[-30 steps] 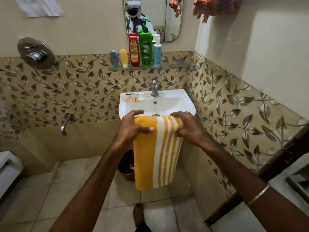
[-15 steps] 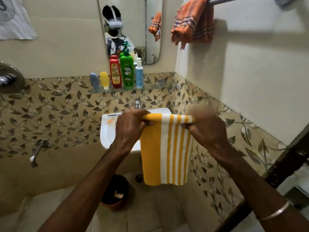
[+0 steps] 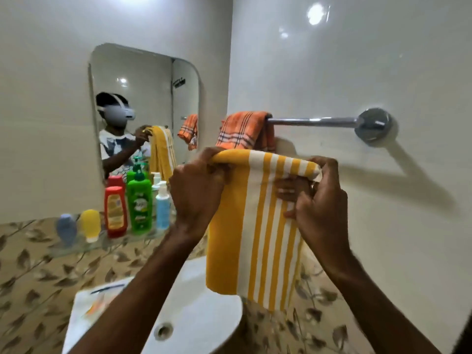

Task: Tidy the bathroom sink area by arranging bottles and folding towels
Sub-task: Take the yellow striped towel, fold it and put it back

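A folded yellow towel with white stripes [image 3: 250,226] hangs from both my hands in front of the right wall. My left hand [image 3: 196,190] grips its top left corner. My right hand [image 3: 316,200] grips the top right corner, fingers curled over the fold. Just above and behind it runs a chrome towel rail [image 3: 314,121], with an orange checked towel [image 3: 245,131] draped over its left end. Along the glass shelf [image 3: 76,247] stand a blue bottle [image 3: 67,229], a yellow one [image 3: 90,225], a red one [image 3: 115,212], a green pump bottle [image 3: 139,203] and a light blue spray bottle [image 3: 162,204].
The white sink [image 3: 194,320] sits below my arms, with a small packet [image 3: 95,305] on its left rim. A mirror [image 3: 143,108] hangs on the back wall above the shelf. The right part of the rail up to its wall mount [image 3: 374,125] is bare.
Both hands have lifted the yellow towel from sink height up to just below the towel rail. The view has tilted upward and to the right.
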A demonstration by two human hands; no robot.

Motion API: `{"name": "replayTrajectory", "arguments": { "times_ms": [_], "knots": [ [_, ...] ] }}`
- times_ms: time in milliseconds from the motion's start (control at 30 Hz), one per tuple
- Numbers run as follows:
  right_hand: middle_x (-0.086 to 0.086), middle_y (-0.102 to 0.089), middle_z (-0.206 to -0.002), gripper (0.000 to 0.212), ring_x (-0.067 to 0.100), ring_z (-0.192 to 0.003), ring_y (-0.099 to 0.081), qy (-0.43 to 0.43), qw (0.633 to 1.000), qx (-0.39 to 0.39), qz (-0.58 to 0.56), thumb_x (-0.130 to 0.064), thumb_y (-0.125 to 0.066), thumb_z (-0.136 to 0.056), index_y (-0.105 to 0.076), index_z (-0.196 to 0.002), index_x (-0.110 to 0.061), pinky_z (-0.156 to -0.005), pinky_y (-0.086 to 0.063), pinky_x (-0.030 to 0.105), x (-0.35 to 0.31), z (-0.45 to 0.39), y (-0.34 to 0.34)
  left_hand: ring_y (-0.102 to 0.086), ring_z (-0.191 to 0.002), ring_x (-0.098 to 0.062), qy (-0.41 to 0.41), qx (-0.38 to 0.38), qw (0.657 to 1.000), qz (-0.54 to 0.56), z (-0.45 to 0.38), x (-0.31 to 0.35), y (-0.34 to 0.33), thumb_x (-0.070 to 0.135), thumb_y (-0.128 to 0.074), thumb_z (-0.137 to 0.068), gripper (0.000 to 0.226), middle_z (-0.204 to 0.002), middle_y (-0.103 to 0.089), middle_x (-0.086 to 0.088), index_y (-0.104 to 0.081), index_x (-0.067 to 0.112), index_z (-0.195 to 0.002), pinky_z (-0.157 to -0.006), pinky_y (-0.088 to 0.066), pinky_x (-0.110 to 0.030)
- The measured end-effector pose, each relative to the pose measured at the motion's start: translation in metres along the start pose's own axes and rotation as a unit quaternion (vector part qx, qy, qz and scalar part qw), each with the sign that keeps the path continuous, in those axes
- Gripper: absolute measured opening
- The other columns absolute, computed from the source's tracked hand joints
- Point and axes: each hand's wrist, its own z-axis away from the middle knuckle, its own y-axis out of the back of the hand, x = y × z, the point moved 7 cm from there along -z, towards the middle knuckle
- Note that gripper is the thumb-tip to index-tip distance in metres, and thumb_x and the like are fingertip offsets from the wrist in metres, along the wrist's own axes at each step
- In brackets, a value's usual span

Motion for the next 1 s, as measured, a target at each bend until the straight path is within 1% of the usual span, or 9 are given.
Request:
{"name": "replayTrajectory", "arguments": {
  "times_ms": [200,300,400,533,633,733,833,900,1000],
  "knots": [
    [-0.023,-0.064,-0.085,0.038,-0.007,-0.073,-0.066,0.100,0.992,0.075,0.012,-0.008,-0.063,-0.094,-0.045,-0.124,-0.024,-0.059,-0.052,0.011,-0.042,-0.055,0.005,-0.072,-0.097,-0.014,0.083,-0.021,0.928,0.363,-0.070,0.010,-0.048,0.006,-0.071,-0.088,0.038,-0.112,-0.069,-0.004,-0.062,0.013,-0.124,-0.075,-0.064,-0.039],
    [-0.029,-0.061,-0.099,0.055,-0.006,-0.087,-0.066,0.148,0.983,0.091,0.065,-0.007,-0.063,-0.089,-0.038,-0.136,-0.021,-0.072,-0.051,0.007,-0.062,-0.089,0.001,-0.069,-0.109,-0.012,0.048,-0.056,0.913,0.401,-0.104,0.030,-0.074,0.007,-0.072,-0.088,0.058,-0.127,-0.065,-0.008,-0.047,0.015,-0.139,-0.088,-0.060,-0.040],
    [0.004,-0.061,-0.128,0.071,0.017,-0.105,-0.068,0.172,0.969,0.103,0.142,-0.010,-0.064,-0.087,-0.026,-0.147,-0.021,-0.088,-0.056,0.023,-0.071,-0.122,-0.004,-0.063,-0.121,-0.017,0.019,-0.108,0.892,0.439,-0.133,0.044,-0.105,0.006,-0.069,-0.090,0.069,-0.137,-0.059,-0.012,-0.032,0.013,-0.148,-0.096,-0.056,-0.043],
    [0.015,-0.045,-0.152,0.096,0.028,-0.118,-0.063,0.132,0.955,0.069,0.256,-0.017,-0.066,-0.091,0.002,-0.159,-0.024,-0.087,-0.049,0.027,-0.060,-0.157,-0.016,-0.055,-0.130,-0.021,-0.005,-0.200,0.890,0.411,-0.152,0.044,-0.157,0.012,-0.062,-0.096,0.071,-0.144,-0.053,-0.010,-0.021,0.015,-0.153,-0.103,-0.051,-0.044],
    [0.019,-0.036,-0.156,0.103,0.030,-0.106,-0.065,0.062,0.920,-0.014,0.388,-0.028,-0.065,-0.093,0.016,-0.156,-0.035,-0.082,-0.051,0.037,-0.033,-0.171,-0.031,-0.053,-0.131,-0.027,-0.051,-0.296,0.894,0.333,-0.147,0.041,-0.198,0.024,-0.057,-0.099,0.075,-0.150,-0.048,-0.010,-0.008,0.024,-0.156,-0.106,-0.045,-0.039],
    [0.014,-0.059,-0.134,0.075,0.033,-0.113,-0.062,0.035,0.825,-0.082,0.559,-0.049,-0.060,-0.091,-0.021,-0.152,-0.027,-0.083,-0.047,0.036,-0.016,-0.185,-0.040,-0.058,-0.125,-0.027,-0.107,-0.338,0.877,0.324,-0.139,0.040,-0.219,0.035,-0.047,-0.104,0.063,-0.146,-0.053,-0.009,-0.010,0.025,-0.154,-0.104,-0.043,-0.033],
    [0.006,-0.063,-0.129,0.065,0.026,-0.113,-0.061,-0.037,0.782,-0.172,0.599,-0.061,-0.060,-0.087,-0.047,-0.139,-0.024,-0.087,-0.048,0.036,-0.006,-0.197,-0.048,-0.065,-0.103,-0.024,-0.120,-0.349,0.875,0.314,-0.145,0.032,-0.230,0.042,-0.044,-0.103,0.041,-0.126,-0.065,-0.009,-0.029,0.020,-0.135,-0.089,-0.050,-0.038],
    [0.002,-0.064,-0.124,0.065,0.021,-0.104,-0.061,-0.095,0.771,-0.221,0.589,-0.065,-0.061,-0.083,-0.053,-0.135,-0.027,-0.085,-0.048,0.034,0.001,-0.205,-0.049,-0.063,-0.092,-0.021,-0.147,-0.396,0.869,0.258,-0.147,0.035,-0.236,0.051,-0.037,-0.101,0.042,-0.113,-0.064,-0.009,-0.037,0.020,-0.129,-0.075,-0.049,-0.030],
    [-0.001,-0.066,-0.112,0.060,0.018,-0.096,-0.064,-0.185,0.792,-0.266,0.518,-0.069,-0.064,-0.075,-0.065,-0.117,-0.026,-0.091,-0.053,0.038,0.019,-0.219,-0.044,-0.059,-0.094,-0.019,-0.176,-0.461,0.850,0.184,-0.153,0.043,-0.242,0.050,-0.035,-0.103,0.040,-0.107,-0.059,0.000,-0.052,0.021,-0.124,-0.076,-0.044,-0.030]
  ]
}}
